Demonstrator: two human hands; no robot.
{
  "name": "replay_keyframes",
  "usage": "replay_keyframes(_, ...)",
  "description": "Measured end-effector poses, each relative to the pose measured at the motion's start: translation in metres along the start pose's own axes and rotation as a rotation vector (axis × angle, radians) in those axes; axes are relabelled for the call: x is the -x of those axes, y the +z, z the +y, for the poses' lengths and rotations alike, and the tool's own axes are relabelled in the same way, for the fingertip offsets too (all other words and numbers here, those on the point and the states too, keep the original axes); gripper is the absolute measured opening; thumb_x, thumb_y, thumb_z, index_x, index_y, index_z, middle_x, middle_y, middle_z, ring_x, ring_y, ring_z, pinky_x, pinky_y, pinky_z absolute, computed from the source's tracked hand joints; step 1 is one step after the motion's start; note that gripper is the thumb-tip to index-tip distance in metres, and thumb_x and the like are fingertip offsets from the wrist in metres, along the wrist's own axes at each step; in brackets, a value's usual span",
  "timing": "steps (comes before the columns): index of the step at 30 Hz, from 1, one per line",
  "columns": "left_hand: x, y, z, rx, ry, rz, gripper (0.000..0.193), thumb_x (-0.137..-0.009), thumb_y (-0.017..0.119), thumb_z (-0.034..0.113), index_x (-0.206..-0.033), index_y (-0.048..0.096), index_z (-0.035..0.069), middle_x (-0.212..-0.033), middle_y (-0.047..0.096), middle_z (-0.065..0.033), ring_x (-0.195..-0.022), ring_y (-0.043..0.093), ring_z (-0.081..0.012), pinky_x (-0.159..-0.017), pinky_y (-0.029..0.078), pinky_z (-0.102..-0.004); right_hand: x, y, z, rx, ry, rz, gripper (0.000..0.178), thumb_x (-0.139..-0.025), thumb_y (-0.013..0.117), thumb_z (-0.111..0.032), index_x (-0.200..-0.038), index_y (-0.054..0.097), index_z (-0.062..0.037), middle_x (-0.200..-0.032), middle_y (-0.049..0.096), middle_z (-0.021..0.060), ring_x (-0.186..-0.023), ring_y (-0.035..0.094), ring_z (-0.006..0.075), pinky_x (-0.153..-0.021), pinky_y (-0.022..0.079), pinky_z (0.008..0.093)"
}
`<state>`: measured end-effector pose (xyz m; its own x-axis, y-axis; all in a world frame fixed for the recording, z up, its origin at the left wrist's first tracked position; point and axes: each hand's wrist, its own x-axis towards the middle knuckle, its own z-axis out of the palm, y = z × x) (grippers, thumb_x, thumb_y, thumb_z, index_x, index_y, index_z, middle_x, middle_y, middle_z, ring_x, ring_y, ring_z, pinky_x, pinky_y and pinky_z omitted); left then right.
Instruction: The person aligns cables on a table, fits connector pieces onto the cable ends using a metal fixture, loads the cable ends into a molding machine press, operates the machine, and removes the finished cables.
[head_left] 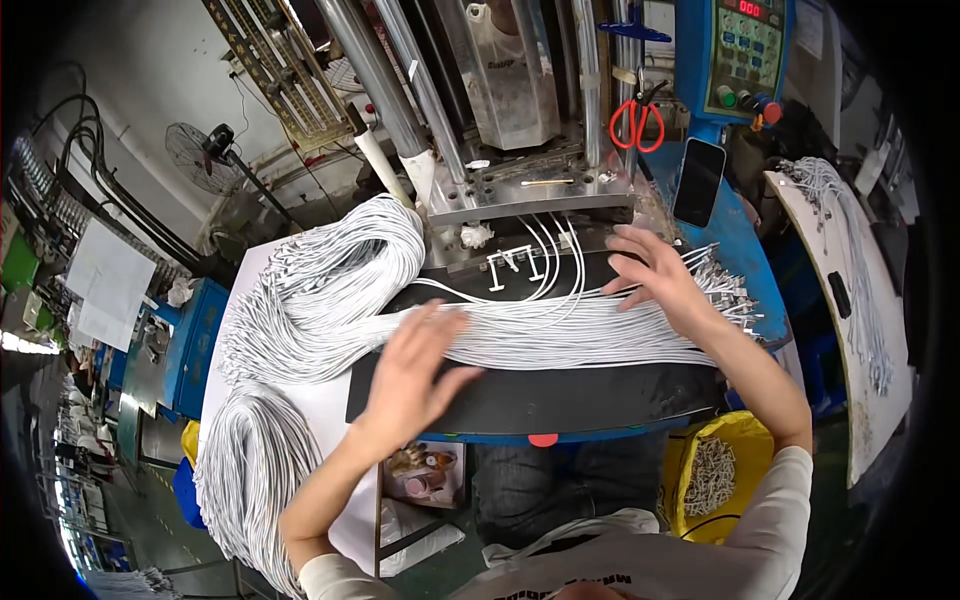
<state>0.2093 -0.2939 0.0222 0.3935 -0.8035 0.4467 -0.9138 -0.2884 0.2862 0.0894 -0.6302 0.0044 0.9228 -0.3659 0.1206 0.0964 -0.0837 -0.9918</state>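
Note:
A thick bundle of white cables [570, 335] lies across the black work surface [540, 400] in front of me. My left hand [410, 372] rests over the bundle's left part, thumb apart and fingers stretched out, slightly blurred. Above the bundle's right part is my right hand [655, 275], its fingers spread and nothing seen in them. Several cables loop up from the bundle to the metal mould of the press [530, 195]. Beside those loops sits a white branched moulded piece [512, 265]. The cables' connector ends [730, 295] fan out past my right wrist.
To the left, a large cable coil [340, 265] and another hank [255, 450] lie on the white tabletop. Red-handled scissors [637, 128], a phone [699, 182] and a blue control box [740, 60] are at the back right. A yellow-lined bin [680, 490] stands below right.

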Motion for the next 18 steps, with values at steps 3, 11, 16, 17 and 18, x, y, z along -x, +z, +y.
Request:
replay_keyframes(3,-0.02,0.047,0.065,0.38,0.466,-0.22,0.058,-0.086,0.079,0.017,-0.136,0.058,-0.001,-0.143,0.058,-0.0165,-0.141,0.048,-0.0358,-0.118,0.039,-0.0452,-0.065,0.01,0.032,-0.265,0.533,-0.261,0.059,-0.094,0.07,-0.017,-0.143,0.048,0.0066,-0.12,0.066,0.0146,-0.077,0.073,0.0212,-0.051,0.054,0.0291)
replay_keyframes(11,-0.045,0.032,-0.048,0.038,0.042,-0.043,0.034,-0.097,0.063,0.008,-0.129,0.065,-0.003,-0.134,0.063,-0.0246,-0.136,0.054,-0.0378,-0.116,0.042,-0.046,-0.066,0.079,-0.003,0.351,-0.051,-0.351,0.03,-0.088,0.068,-0.009,-0.116,0.069,0.0036,-0.09,0.072,0.0119,-0.064,0.07,0.0181,-0.046,0.05,0.0293)
replay_keyframes(16,-0.067,0.02,-0.073,0.03,0.008,-0.076,0.02,-0.094,0.066,0.004,-0.111,0.073,-0.004,-0.116,0.072,-0.0205,-0.135,0.054,-0.0383,-0.118,0.039,-0.0492,-0.095,0.107,0.039,1.081,-0.527,-0.08,0.012,-0.086,0.07,-0.007,-0.096,0.074,-0.0012,-0.077,0.069,0.0116,-0.065,0.071,0.0204,-0.056,0.053,0.035)
replay_keyframes(17,-0.063,0.018,-0.08,-0.035,0.031,-0.106,0.018,-0.093,0.067,0.004,-0.107,0.075,-0.004,-0.112,0.073,-0.0199,-0.134,0.055,-0.0375,-0.118,0.04,-0.0495,-0.084,0.106,0.031,0.986,-0.631,-0.041,0.01,-0.086,0.072,-0.008,-0.094,0.074,-0.0017,-0.075,0.068,0.011,-0.066,0.071,0.0207,-0.058,0.053,0.0351)
replay_keyframes(18,-0.055,0.014,-0.087,-0.034,0.021,-0.106,0.018,-0.093,0.067,0.004,-0.107,0.075,-0.004,-0.112,0.073,-0.0199,-0.134,0.055,-0.0375,-0.118,0.04,-0.0495,-0.074,0.103,0.021,0.889,-0.732,-0.002,0.009,-0.086,0.074,-0.009,-0.091,0.075,-0.0023,-0.073,0.067,0.0105,-0.066,0.071,0.021,-0.06,0.053,0.0353)
